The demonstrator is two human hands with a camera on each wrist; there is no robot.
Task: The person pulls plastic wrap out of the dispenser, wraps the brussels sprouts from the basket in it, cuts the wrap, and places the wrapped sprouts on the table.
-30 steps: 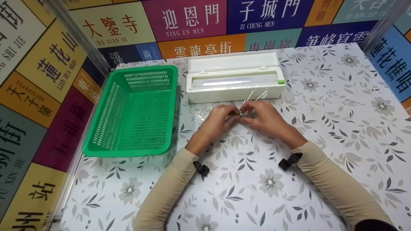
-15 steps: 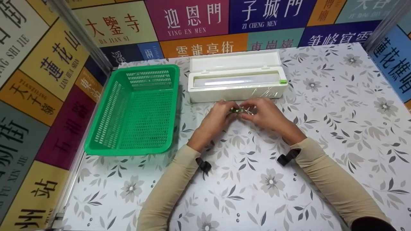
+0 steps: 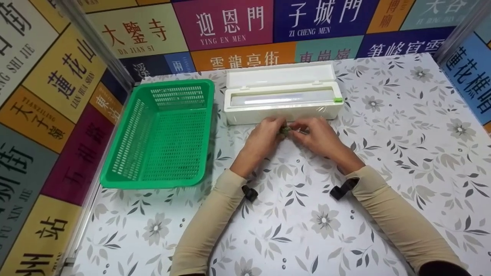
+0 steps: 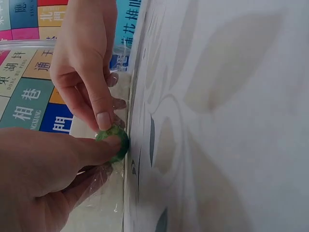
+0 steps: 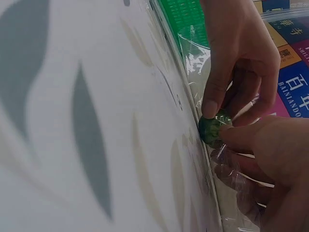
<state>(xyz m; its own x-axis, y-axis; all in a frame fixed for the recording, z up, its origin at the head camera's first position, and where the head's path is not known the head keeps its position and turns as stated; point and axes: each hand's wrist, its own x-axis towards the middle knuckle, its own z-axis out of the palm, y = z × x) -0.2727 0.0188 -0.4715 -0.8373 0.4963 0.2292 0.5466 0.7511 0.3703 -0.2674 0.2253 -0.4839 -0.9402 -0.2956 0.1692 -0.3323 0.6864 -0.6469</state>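
Note:
In the head view, both hands meet over the table just in front of an open white cling film box (image 3: pixel 282 113). My left hand (image 3: pixel 262 136) pinches a small round dark green thing (image 4: pixel 116 143), its thumb lying across the front. My right hand (image 3: pixel 320 138) pinches the same thing at its edge, with thumb and fingers curled together. Clear cling film (image 5: pixel 195 55) spreads around the green thing and over the fingers in both wrist views. The hands hide most of the green thing from the head camera, and I cannot tell its exact kind.
To the left stands a green plastic basket (image 3: pixel 172 145) with slotted walls. Inside the box lies a film roll (image 3: pixel 282 97), with a green slider (image 3: pixel 337 99) at the right end. Colourful printed panels (image 3: pixel 234 23) border the floral-covered table (image 3: pixel 284 230) at the back and sides.
Both hands have moved slightly away from the body, toward the box. The green thing has been turned between the fingers, and less of it shows. Film strands raised beside the right hand have sunk.

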